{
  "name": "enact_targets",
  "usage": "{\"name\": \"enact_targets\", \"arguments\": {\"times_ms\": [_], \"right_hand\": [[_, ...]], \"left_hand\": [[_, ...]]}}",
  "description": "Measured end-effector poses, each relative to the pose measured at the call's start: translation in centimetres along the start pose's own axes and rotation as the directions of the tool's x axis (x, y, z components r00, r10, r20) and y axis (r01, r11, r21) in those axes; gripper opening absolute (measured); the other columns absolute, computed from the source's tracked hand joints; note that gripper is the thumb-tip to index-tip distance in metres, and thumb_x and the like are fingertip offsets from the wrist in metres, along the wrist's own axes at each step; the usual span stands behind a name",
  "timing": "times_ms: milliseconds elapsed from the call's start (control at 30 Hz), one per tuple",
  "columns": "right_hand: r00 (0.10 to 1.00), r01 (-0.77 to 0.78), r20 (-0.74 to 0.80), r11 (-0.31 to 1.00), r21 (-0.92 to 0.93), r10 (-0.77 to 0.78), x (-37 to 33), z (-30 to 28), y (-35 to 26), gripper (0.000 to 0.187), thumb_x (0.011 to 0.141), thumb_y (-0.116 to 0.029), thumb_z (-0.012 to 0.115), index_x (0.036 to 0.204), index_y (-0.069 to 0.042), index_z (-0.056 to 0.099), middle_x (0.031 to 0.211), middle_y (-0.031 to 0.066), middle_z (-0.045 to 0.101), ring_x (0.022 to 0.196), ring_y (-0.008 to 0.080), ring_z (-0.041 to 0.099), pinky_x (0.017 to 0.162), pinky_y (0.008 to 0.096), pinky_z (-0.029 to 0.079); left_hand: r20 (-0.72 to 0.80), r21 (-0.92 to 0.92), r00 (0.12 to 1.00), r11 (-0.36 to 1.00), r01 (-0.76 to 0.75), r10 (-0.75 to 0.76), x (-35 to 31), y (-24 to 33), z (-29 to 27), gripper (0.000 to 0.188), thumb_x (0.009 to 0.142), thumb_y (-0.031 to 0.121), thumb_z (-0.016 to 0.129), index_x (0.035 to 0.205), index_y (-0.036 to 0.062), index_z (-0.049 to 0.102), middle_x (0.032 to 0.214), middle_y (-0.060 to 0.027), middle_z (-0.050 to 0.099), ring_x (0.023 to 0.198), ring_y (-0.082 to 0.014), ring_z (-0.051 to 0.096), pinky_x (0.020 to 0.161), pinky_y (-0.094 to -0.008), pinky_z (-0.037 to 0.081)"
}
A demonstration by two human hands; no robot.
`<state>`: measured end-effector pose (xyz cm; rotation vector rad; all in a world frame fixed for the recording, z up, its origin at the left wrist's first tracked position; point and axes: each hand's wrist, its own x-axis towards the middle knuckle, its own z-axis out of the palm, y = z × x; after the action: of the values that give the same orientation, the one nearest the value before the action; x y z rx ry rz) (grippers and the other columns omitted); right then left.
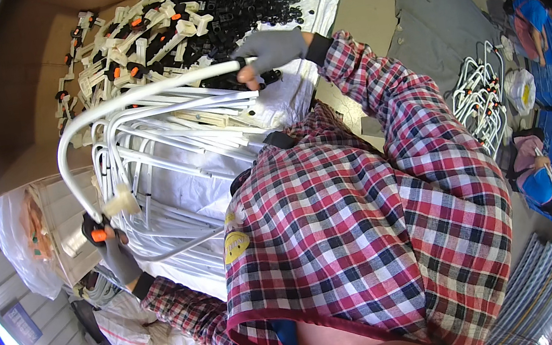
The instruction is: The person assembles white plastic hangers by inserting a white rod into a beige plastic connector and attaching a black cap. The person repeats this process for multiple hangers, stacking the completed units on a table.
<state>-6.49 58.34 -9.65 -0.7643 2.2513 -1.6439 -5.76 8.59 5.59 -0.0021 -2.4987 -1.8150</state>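
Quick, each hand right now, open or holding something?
Left hand: closed on the black-and-orange fitting at one end of the white curved tube.
Right hand: closed on that tube's other end.

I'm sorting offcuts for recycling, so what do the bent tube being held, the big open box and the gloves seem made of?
Bent tube: probably metal, coated smooth white, judging by its even bend; plastic isn't ruled out.
Box: likely cardboard, matte brown, with flat, creased walls.
Gloves: apparently fabric, dull grey, fitting closely; the exact fibre can't be told.
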Motion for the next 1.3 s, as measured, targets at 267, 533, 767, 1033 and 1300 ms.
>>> {"name": "enact_targets", "arguments": {"times_ms": [267,533,767,1033,1300], "right_hand": [[0.739,0.338,-0.042,0.423,-0.841,-0.673,11.1,-0.9,-15.6,0.023,0.076,-0.036,0.070,0.081,-0.013,0.071,0.074,0.0077,0.068,0.069,0.0297,0.066,0.060,0.0404,0.051],[0.768,0.121,-0.115,0.319,-0.940,-0.630,8.5,-0.7,-12.6,0.018,0.069,-0.037,0.072,0.071,-0.022,0.061,0.066,-0.0047,0.062,0.073,0.0168,0.066,0.094,0.0361,0.048],[0.900,-0.017,-0.231,0.499,-0.867,-0.370,5.1,-3.8,-11.3,0.029,0.070,-0.039,0.079,0.087,-0.018,0.069,0.079,0.0037,0.066,0.085,0.0220,0.066,0.091,0.0365,0.050],[0.993,-0.065,-0.062,0.911,0.408,0.098,1.8,-8.0,6.5,0.034,0.090,-0.031,0.069,0.111,-0.004,0.070,0.111,0.0082,0.069,0.091,0.0172,0.065,0.085,0.0322,0.051],[0.865,-0.391,-0.475,0.809,-0.438,0.161,0.7,-1.5,17.2,0.037,0.075,-0.010,0.067,0.111,-0.017,0.064,0.105,0.0122,0.062,0.100,0.0334,0.063,0.083,0.0426,0.051]], "left_hand": [[0.637,0.148,0.765,0.989,0.001,-0.096,2.4,8.4,10.3,0.061,0.091,0.019,0.062,0.146,0.0034,0.040,0.107,-0.0010,0.058,0.071,-0.0048,0.048,0.062,-0.0203,0.041],[0.800,0.046,0.599,0.998,-0.048,-0.008,4.3,8.1,16.1,0.098,0.073,0.019,0.084,0.152,0.0014,0.028,0.150,-0.0101,0.042,0.138,-0.0210,0.040,0.115,-0.0342,0.028],[0.798,0.093,0.561,0.876,-0.474,0.220,3.7,9.9,18.3,0.087,0.073,0.010,0.082,0.148,0.0041,0.038,0.139,-0.0110,0.052,0.125,-0.0219,0.051,0.107,-0.0356,0.040],[0.634,0.022,0.764,0.985,-0.171,0.118,3.5,7.3,10.7,0.081,0.073,-0.001,0.076,0.145,0.0009,0.040,0.139,-0.0069,0.051,0.128,-0.0195,0.051,0.112,-0.0339,0.036],[0.530,-0.056,0.839,0.992,-0.109,0.122,0.7,5.0,4.2,0.115,0.066,0.044,0.090,0.152,0.0029,0.027,0.149,-0.0099,0.042,0.137,-0.0290,0.044,0.115,-0.0423,0.033]]}}
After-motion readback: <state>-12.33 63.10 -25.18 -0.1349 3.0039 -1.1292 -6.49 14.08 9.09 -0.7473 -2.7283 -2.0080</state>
